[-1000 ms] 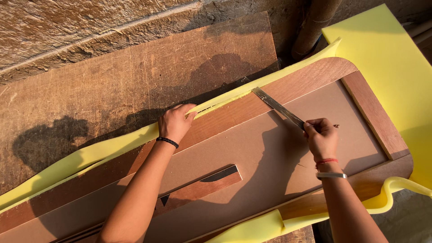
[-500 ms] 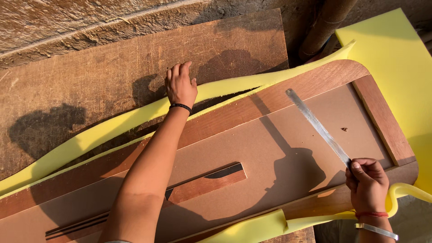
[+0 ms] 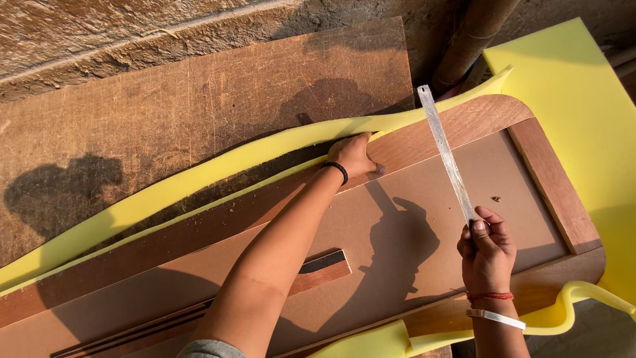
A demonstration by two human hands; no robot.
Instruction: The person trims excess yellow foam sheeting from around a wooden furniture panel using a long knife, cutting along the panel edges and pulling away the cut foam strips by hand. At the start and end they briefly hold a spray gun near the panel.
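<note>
Rough stone wall (image 3: 99,33) up top, with a worn plywood sheet (image 3: 199,99) leaning or lying below it. Closer in sits a wooden panel (image 3: 411,232) with a darker frame, and yellow foam (image 3: 199,179) curls along its far edge. Left hand (image 3: 354,156) rests at that edge, fingers held together, pressing on foam and frame as far as I can tell. Right hand (image 3: 487,248) pinches the near end of a long metal ruler (image 3: 447,152), which lies across the panel's right part.
</note>
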